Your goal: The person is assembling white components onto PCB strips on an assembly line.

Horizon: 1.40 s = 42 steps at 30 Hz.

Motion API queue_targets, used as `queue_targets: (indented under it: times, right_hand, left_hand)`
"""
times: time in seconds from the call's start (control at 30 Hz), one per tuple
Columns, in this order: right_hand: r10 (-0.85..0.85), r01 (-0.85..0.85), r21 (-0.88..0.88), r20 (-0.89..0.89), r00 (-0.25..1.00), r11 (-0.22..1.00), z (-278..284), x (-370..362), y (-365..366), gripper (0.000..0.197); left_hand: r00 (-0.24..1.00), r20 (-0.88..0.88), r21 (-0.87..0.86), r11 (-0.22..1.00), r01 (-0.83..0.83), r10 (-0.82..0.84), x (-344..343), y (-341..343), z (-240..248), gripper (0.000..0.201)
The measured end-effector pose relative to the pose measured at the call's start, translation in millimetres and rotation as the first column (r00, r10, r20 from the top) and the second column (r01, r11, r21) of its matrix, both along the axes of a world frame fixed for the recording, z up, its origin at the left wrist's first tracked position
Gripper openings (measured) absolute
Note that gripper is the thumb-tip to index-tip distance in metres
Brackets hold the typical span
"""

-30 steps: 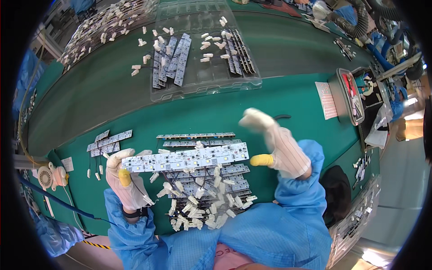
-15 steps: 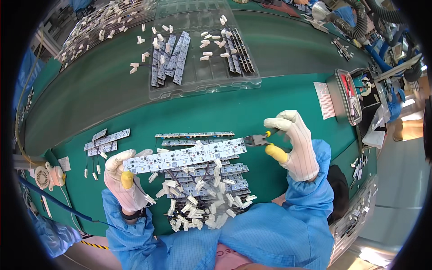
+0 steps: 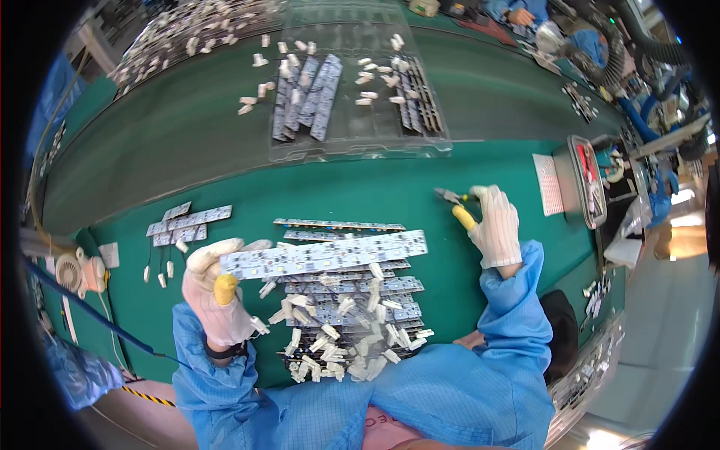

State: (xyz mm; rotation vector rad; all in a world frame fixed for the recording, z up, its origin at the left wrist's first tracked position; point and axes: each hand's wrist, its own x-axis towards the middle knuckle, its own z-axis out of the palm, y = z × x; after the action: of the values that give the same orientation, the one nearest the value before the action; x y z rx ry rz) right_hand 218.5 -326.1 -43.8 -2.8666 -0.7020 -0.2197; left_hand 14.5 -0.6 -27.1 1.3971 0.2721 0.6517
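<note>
My left hand, in a white glove with a yellow-covered thumb, pinches one end of a long white LED circuit board. The board is raised at a slight tilt over a pile of similar boards that carry white wire connectors. Off to the right, my right hand is closed around small side cutters. Their metal jaws point left, apart from the board, and the fingers hide most of the handles. A few shorter boards with dangling connectors lie to the left.
Beyond the green mat, a clear plastic tray holds more boards. A metal box of tools stands at the right beside a printed sheet. A small fan and blue hose are at the left. A co-worker's hand shows far right.
The side cutters have moved away from the board's right end, up and to the right, with my right hand. My left hand still holds the board, and the whole view has shifted slightly.
</note>
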Motion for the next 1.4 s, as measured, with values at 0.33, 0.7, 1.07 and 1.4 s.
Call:
queue_targets:
  times: [0.33, 0.7, 1.07, 1.4]
  right_hand:
    - [0.696, 0.36, 0.797, -0.601, 0.393, 0.485, 84, -57, 67, 0.068]
    - [0.589, 0.299, 0.881, -0.469, 0.659, 0.366, 58, -53, 69, 0.041]
    - [0.588, 0.256, 0.862, -0.49, 0.644, 0.438, 66, -53, 59, 0.043]
    - [0.727, 0.302, 0.882, -0.47, 0.501, 0.362, 73, -57, 58, 0.052]
  left_hand:
    - [0.992, 0.098, -0.188, 0.978, 0.093, -0.075, -4, -9, -4, 0.038]
    - [0.977, 0.018, 0.445, 0.877, 0.182, -0.212, -7, 17, -1, 0.029]
    - [0.996, -0.004, 0.329, 0.941, 0.084, -0.088, 1, 10, 1, 0.03]
    - [0.976, -0.215, 0.22, 0.975, 0.016, 0.032, 11, 10, 2, 0.042]
